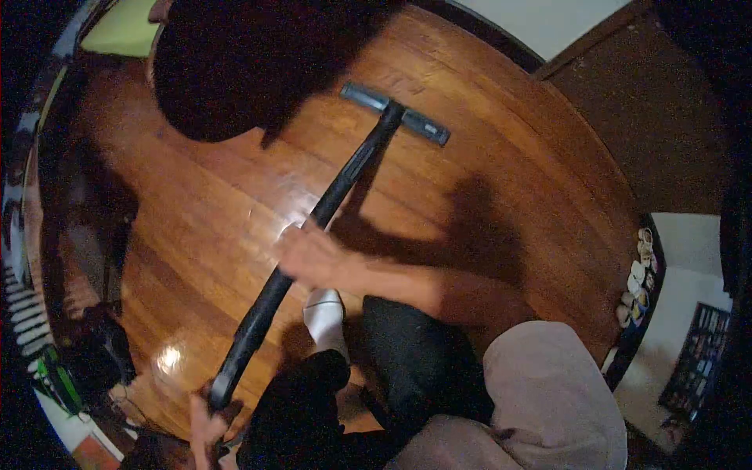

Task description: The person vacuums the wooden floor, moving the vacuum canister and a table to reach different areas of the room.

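Observation:
A long black vacuum cleaner wand (335,192) slants across the view, its wide flat floor head (427,125) lying on the wooden floor. My right hand (313,257), slightly blurred, is closed around the middle of the tube and hides that stretch of it. Down at the lower left, my left hand (208,423) grips the handle end of the wand. Just below the right hand, a foot in a white sock (324,317) stands on the floor beside the tube. A beige sleeve (552,368) covers my upper right arm.
A large dark rounded shape (219,70) blocks the upper left, with a yellow-green cushion-like thing (121,31) behind it. Small pale items (638,274) line the right edge of the wooden floor (509,157). Dark clutter (102,337) stands at the left.

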